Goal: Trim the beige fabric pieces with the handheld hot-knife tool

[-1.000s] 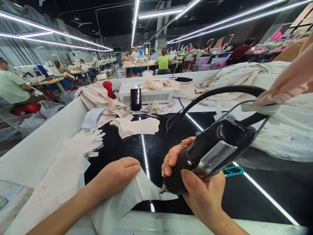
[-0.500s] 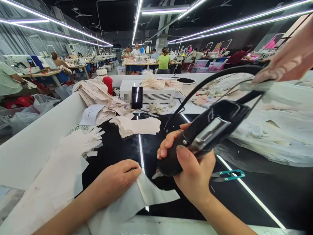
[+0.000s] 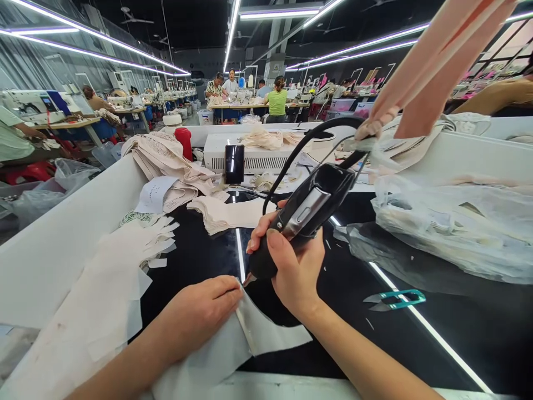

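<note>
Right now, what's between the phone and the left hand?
Mainly a stack of pale fabric pieces, nearer the phone, then black tabletop towards the left hand. Shows in the head view.

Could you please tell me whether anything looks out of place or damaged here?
Nothing looks clearly damaged. A few small pale scraps litter the black tabletop near the teal snips, standing out as slightly untidy against the dark surface.
</note>
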The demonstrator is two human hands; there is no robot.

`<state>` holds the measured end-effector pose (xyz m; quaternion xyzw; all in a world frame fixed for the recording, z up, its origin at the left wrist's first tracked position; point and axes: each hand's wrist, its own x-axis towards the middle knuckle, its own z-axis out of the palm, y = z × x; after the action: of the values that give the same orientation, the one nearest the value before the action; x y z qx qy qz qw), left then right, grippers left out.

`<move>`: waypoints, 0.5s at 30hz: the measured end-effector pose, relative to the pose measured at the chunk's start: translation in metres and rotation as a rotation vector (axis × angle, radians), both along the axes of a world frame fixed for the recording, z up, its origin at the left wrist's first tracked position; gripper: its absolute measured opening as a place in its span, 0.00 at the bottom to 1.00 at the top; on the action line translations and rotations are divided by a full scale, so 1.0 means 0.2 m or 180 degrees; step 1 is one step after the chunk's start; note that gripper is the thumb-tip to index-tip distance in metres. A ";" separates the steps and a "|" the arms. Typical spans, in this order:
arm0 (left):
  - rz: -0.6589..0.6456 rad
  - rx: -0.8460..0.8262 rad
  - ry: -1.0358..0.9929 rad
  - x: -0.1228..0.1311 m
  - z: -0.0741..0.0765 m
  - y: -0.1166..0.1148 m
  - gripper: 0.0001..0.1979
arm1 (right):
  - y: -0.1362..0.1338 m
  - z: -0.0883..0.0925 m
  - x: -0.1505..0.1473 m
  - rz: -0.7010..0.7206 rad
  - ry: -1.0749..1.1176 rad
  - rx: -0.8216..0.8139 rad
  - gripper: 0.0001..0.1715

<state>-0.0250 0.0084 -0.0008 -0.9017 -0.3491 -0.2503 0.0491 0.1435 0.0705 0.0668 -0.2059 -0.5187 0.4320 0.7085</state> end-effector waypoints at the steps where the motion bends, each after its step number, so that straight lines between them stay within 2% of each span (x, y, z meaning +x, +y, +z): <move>1: 0.0007 0.0016 -0.0005 0.00 0.00 0.00 0.17 | 0.00 0.00 0.00 0.0008 -0.0005 0.0008 0.21; 6: 0.0018 0.0046 -0.0021 0.01 0.01 0.00 0.17 | 0.00 -0.01 0.00 0.0007 -0.0030 0.0024 0.21; 12: -0.0025 -0.0071 0.0021 0.00 0.00 0.00 0.16 | -0.01 0.00 0.00 0.0007 -0.0083 0.0035 0.16; 15: -0.0030 -0.0153 0.0031 0.00 0.01 0.00 0.15 | -0.02 0.01 0.01 -0.0019 -0.0053 0.0015 0.16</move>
<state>-0.0259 0.0078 0.0014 -0.9055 -0.3505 -0.2377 0.0279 0.1463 0.0675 0.0683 -0.2093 -0.5249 0.4270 0.7059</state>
